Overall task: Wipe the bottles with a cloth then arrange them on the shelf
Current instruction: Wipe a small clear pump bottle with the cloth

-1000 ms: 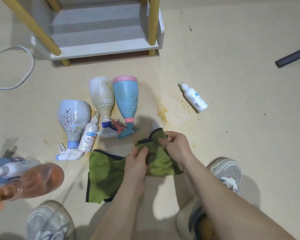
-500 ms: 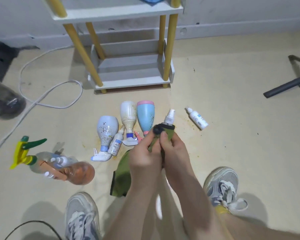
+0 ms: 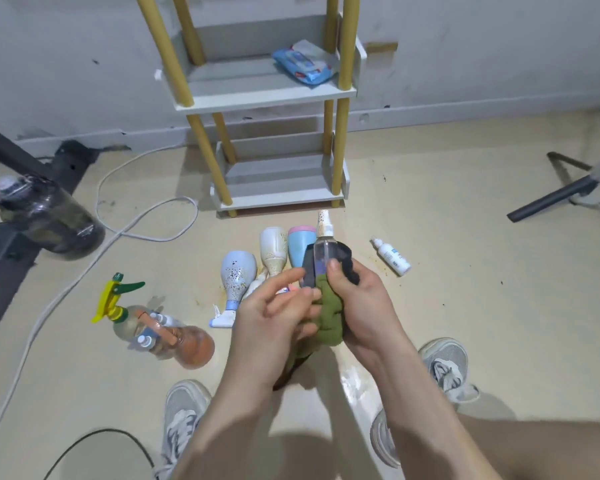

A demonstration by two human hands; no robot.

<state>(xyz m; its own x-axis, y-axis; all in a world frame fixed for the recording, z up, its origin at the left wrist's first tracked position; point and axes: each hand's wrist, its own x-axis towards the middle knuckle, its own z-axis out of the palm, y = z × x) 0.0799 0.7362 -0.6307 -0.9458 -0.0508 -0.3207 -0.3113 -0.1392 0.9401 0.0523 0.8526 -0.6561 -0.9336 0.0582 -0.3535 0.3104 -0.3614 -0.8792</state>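
Observation:
A small clear spray bottle (image 3: 321, 251) with a white nozzle stands upright in my right hand (image 3: 364, 306), wrapped in a green cloth (image 3: 331, 313) with a dark edge. My left hand (image 3: 267, 320) is blurred and holds the cloth's left side with thumb and fingertips. On the floor behind my hands lie a speckled pale-blue spray bottle (image 3: 238, 271), a dirty white one (image 3: 273, 247) and a blue one with a pink base (image 3: 300, 245). A small white bottle (image 3: 392, 256) lies to the right. The white shelf (image 3: 267, 98) with yellow posts stands against the wall.
An orange spray bottle (image 3: 187, 344) with a yellow-green trigger lies at the left among small bottles. A dark jug (image 3: 49, 216) and a white cable (image 3: 146, 223) are further left. A blue wipes pack (image 3: 303, 65) sits on the shelf. A black tripod leg (image 3: 551, 199) lies right.
I have lifted the cloth off the floor with the clear spray bottle inside it. My view rose from the floor to the shelf. My left hand shifted down the cloth.

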